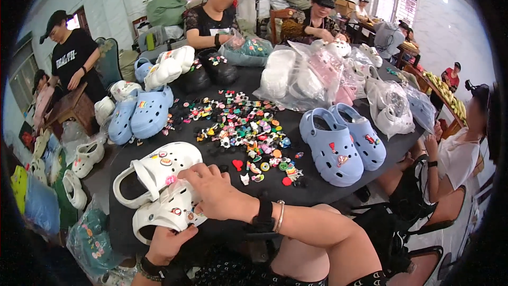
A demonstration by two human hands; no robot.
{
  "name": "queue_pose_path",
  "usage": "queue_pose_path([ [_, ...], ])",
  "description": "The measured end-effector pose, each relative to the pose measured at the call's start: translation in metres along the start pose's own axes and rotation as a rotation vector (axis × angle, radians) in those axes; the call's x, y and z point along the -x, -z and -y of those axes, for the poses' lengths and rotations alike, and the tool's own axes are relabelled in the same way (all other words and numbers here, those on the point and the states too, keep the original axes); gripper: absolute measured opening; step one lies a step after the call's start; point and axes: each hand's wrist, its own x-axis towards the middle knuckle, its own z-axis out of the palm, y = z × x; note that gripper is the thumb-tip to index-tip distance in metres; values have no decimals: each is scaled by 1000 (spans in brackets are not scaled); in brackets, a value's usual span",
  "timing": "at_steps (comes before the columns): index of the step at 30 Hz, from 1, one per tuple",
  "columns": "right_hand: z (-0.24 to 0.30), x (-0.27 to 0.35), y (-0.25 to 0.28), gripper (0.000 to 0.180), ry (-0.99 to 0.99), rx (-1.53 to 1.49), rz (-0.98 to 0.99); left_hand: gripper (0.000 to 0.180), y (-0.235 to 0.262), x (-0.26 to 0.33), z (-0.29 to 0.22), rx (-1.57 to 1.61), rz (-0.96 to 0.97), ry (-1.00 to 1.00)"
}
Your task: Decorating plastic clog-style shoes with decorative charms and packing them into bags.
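A pair of white clogs lies side by side at the near left of the table. The far clog [174,161] bears several small charms, among them a pink one [170,179] beside my right fingertips. My right hand [219,193] is bent over the near clog [169,201], its fingers closed against the upper; the palm hides part of that shoe. From below, my left hand [168,244] grips the near clog's edge, thumb along its side. Round charms sit on this clog too. Loose colourful shoe charms [248,127] are heaped across the black tabletop [222,153], beyond my hands.
Blue clogs stand at the right [333,148] and the left [151,111]. Bagged white clogs [296,74] and black clogs [209,74] line the far side. Co-workers sit across and at the right; one person [71,55] stands far left. Bagged shoes [95,238] lie low at left.
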Motion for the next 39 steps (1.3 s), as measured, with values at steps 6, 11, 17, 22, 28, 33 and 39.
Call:
queue_pose_path([
  [6, -4, 2, -6, 77, 31, -67, -30, 60, -2, 1, 1, 183, -75, 2],
  [11, -9, 1, -16, 43, 167, 24, -196, 58, 4, -10, -16, 329, -62, 144],
  [17, -13, 4, -21, 15, 390, 136, -354, 48, 8, -10, -22, 334, -26, 180],
  [22, -6, 5, -12, 11, 351, 177, -285, 46, 10, -11, -19, 358, -47, 199],
  [28, 8, 6, -2, 12, 260, 261, -185, 49, 4, -10, -22, 347, -35, 137],
  [33, 14, 5, -6, 57, 180, 272, -331, 51, 5, -9, -14, 334, -45, 101],
  [39, 5, 3, -10, 81, 62, 65, -174, 56, -1, -5, -13, 346, -62, 189],
])
